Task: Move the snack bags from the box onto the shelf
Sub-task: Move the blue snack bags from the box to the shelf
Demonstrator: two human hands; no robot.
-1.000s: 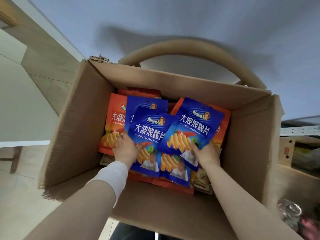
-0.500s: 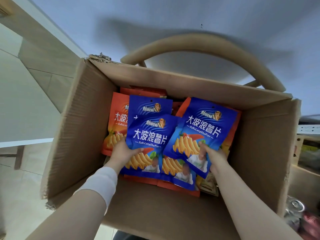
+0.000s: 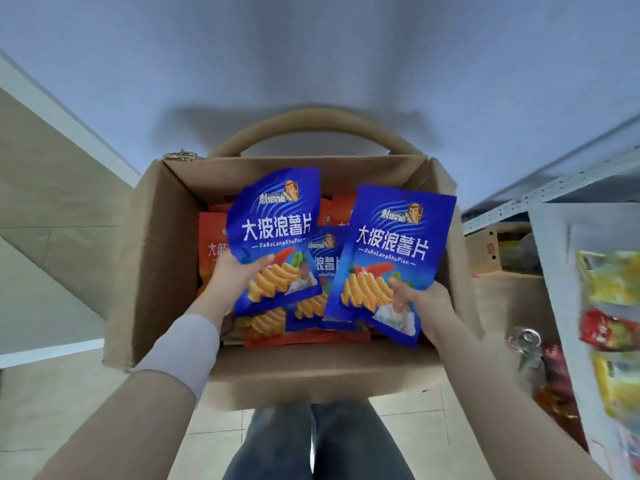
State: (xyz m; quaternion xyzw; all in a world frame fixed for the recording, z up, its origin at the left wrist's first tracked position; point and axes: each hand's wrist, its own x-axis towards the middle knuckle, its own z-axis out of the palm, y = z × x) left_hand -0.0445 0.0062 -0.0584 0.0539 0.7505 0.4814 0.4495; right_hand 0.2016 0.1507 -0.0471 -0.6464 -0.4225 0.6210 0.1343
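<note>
An open cardboard box [image 3: 156,258] stands before me with several blue and orange snack bags inside. My left hand [image 3: 235,275] grips a blue snack bag [image 3: 273,223] by its lower left corner and holds it above the box. My right hand [image 3: 422,303] grips a second blue snack bag [image 3: 391,244] by its lower right corner, also raised over the box. Another blue bag [image 3: 323,258] and orange bags [image 3: 211,251] lie below them in the box. The shelf [image 3: 568,188] is at the right edge.
A white shelf panel [image 3: 561,271] at the right carries yellow and red packets [image 3: 609,306]. A small cardboard box [image 3: 485,251] and a metal can [image 3: 524,341] sit beside the big box on the right. A curved wooden chair back [image 3: 311,123] rises behind the box. My legs are below.
Both hands have lifted their blue bags up out of the box and apart. The view has pulled back, so the shelf at the right now shows.
</note>
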